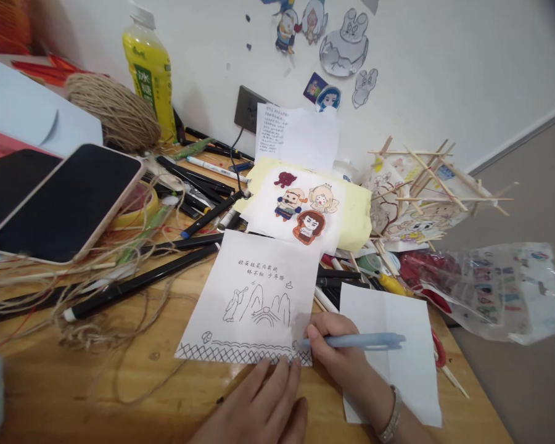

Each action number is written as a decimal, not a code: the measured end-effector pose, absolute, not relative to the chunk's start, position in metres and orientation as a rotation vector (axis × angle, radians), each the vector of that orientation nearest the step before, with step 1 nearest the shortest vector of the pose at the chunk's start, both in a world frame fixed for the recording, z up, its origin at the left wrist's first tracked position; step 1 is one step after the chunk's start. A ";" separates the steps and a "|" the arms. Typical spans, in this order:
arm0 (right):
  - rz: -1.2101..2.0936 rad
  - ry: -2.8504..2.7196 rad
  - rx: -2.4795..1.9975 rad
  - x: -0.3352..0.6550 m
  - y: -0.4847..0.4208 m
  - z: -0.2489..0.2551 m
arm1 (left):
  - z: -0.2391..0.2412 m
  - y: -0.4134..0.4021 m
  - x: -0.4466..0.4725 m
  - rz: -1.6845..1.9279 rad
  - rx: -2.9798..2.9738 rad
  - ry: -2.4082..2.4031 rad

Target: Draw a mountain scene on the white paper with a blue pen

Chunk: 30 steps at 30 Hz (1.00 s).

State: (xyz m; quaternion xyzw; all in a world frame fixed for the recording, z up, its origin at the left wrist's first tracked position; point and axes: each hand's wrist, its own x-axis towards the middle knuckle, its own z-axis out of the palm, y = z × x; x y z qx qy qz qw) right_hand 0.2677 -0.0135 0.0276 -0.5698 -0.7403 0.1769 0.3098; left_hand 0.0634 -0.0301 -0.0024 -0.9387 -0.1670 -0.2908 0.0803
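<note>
A white sheet of paper (259,271) lies on the wooden table, bearing handwritten characters, a line drawing of a figure, mountains and a bridge, and a crosshatched border along its lower edge. My right hand (337,345) grips a light blue pen (370,341), its tip at the sheet's lower right corner near a small round motif. Fingers stretched out, my left hand (263,401) lies flat on the bottom edge of the sheet and holds nothing. Under my right forearm is a blank white paper (393,370).
Coloured cartoon drawings (300,209) lie behind the sheet. A phone (69,203), loose twine, a twine ball (113,108) and several markers (143,280) crowd the left. A yellow bottle (148,74) stands behind. To the right are a stick lantern frame (425,191) and a plastic bag (494,290).
</note>
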 end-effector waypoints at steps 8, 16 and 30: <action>0.444 -1.987 -1.518 0.267 -0.013 0.029 | -0.006 -0.032 0.065 -0.854 -2.813 -0.501; 0.451 -1.980 -1.514 0.266 -0.012 0.028 | -0.009 -0.032 0.063 -0.844 -2.823 -0.486; 0.489 -1.993 -1.511 0.266 -0.013 0.030 | -0.007 -0.032 0.063 -0.854 -2.805 -0.488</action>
